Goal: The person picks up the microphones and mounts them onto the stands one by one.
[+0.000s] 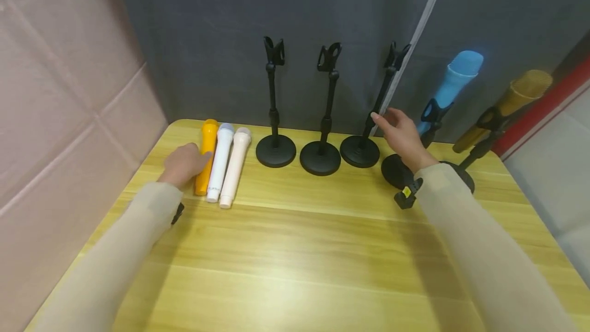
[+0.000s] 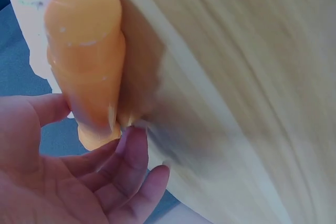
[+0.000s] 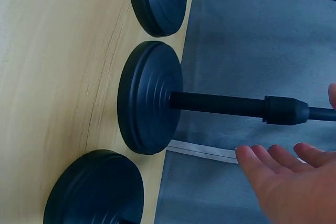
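Observation:
At the table's left, my left hand [image 1: 186, 162] reaches over an orange microphone [image 1: 209, 142]. The left wrist view shows the thumb on one side of the orange microphone [image 2: 86, 66] and curled fingers [image 2: 131, 150] at its other side. A white microphone [image 1: 221, 160] and a pale pink one [image 1: 235, 168] lie beside it. My right hand [image 1: 402, 135] is beside the pole of a black microphone stand [image 1: 361, 151]. In the right wrist view, the right hand [image 3: 294, 184] has its fingers extended near that pole [image 3: 220, 103], gripping nothing.
Two more black stands, one left [image 1: 275, 151] and one middle [image 1: 320, 158], hold no microphone. To the right, stands carry a blue microphone [image 1: 454, 78] and a gold one [image 1: 516, 99]. A grey panel [image 1: 221, 40] rises behind the wooden table [image 1: 276, 260].

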A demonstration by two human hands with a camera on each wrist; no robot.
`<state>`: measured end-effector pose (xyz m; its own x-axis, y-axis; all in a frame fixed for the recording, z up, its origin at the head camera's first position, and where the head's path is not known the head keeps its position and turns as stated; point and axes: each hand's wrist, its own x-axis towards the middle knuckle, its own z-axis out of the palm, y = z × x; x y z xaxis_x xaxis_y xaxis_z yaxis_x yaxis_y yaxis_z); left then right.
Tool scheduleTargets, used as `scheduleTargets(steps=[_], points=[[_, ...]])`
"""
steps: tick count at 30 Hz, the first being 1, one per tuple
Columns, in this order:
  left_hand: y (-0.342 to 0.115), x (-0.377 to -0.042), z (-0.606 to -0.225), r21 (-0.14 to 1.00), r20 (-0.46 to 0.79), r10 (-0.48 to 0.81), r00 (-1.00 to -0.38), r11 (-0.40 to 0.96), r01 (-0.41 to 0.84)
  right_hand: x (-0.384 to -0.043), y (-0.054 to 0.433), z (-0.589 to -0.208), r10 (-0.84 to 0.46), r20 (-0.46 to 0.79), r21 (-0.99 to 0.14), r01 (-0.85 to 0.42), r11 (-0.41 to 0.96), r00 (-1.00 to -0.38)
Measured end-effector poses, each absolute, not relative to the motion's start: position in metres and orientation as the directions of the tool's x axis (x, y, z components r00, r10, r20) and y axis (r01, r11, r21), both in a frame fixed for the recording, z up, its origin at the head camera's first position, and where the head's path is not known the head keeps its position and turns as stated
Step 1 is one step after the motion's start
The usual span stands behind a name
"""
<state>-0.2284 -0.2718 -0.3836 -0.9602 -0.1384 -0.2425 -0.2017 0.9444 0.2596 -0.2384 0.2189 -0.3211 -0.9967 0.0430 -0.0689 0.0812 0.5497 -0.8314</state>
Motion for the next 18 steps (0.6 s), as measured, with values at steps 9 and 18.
scheduleTargets(steps=[9, 18], points=[[-0.264, -0.238, -0.385, 0.262, -0.268, -0.146, -0.952, 0.940, -0.218, -0.255, 0.204, -0.327, 0.079, -0.018, -0.807, 0.062, 0.587, -0.997], [-0.264, -0.240, -0.381, 0.281, -0.297, -0.100, -0.950, 0.941, -0.187, -0.266, 0.198, -0.338, 0.104, 0.093, -0.766, -0.004, 0.643, -0.990]])
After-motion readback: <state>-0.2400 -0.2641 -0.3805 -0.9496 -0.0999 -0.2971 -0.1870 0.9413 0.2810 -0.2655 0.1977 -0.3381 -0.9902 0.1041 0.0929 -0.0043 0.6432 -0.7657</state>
